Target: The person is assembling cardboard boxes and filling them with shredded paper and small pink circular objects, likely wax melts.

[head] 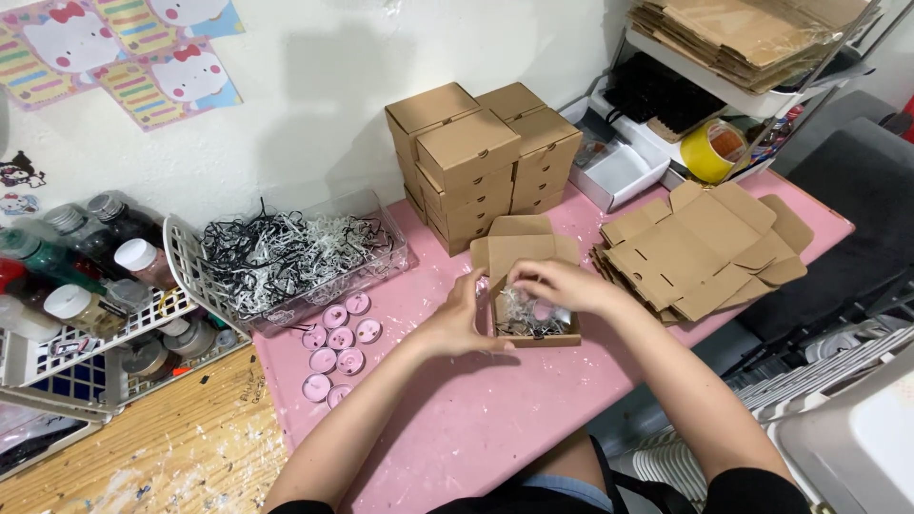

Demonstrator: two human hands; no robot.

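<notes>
Brown box [533, 286] open on pink table [476, 428], both hands [457, 319] inside.

A white wall [314, 86] runs behind the pink worktop [476, 419], with cartoon cat stickers [124, 52] stuck at its upper left. To the left, a paint-splattered wooden surface [152, 447] carries white wire racks [105, 333]. At the right stands a white shelf unit [724, 90], with a dark grey seat [857, 171] beside it. The light is even and soft.
</notes>
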